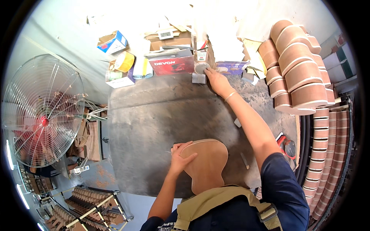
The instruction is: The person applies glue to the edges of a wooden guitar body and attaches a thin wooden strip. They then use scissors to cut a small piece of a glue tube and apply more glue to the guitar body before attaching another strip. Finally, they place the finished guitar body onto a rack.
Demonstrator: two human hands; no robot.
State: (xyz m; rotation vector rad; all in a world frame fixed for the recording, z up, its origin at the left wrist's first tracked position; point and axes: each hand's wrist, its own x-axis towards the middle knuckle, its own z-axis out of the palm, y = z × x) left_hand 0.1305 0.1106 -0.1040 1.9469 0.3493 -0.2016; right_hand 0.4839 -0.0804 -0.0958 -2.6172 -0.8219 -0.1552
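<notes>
A small guitar-shaped wooden body [207, 161], with a pale edge line, lies at the near side of the dark worktable [154, 111]. Its narrower end rests close to my apron. My left hand [181, 158] grips its left edge, thumb on the upper face and fingers around the side. Stretched far forward, my right hand [217, 81] has its fingers closed at the rim of a round, grey-topped thing [201, 68]; its exact kind is unclear. Just in front of that sits a grey block [199, 78].
Boxes, including a red one [172, 64], and tape rolls [125, 61] line the table's back. Stacked wooden bodies [302, 73] rise at the right, above a rack [322, 154]. A red-and-black tool [288, 147] lies on the right edge. A large fan [44, 121] stands left.
</notes>
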